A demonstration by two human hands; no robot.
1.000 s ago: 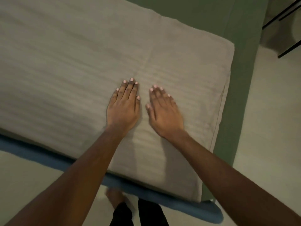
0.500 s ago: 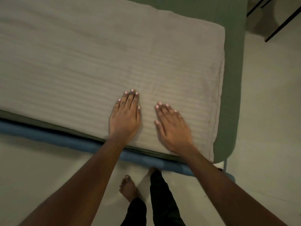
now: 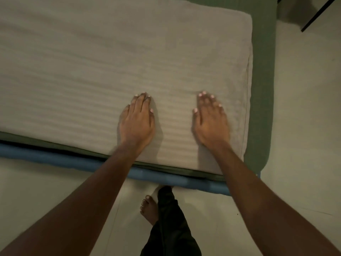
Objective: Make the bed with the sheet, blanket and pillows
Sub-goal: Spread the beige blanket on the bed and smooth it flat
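Closest to me is the pale floor [image 3: 304,126], with my bare foot [image 3: 150,209] and a dark trouser leg [image 3: 169,228] just in front of the bed. My other foot is hidden behind that leg.

Next up is the blue rail [image 3: 55,157] along the near side of the bed. Right above it there's a thin dark green strip, which is the near edge of the sheet [image 3: 263,89].

The blanket [image 3: 92,71] lies on top of that. It's beige with faint stripes, spread flat, and its near edge sits right along the bed's edge. It runs off the picture on the left, so I can't tell how far it goes. On the right it ends in a stitched hem, short of the bed's end.

Both my hands are palm down on the blanket near that right end, a little way apart. My left hand [image 3: 136,124] has straight fingers held close together and grips nothing. My right hand [image 3: 211,122] is the same, flat with the fingers a bit more fanned, though it's slightly blurry.

Past the hem the green sheet shows as a bare band wrapping the bed's rounded corner, and it also peeks out beyond the blanket's far edge.

In the far right corner a couple of dark bars [image 3: 317,15] cross the floor. They're cut off by the frame and I can't make out what they belong to.
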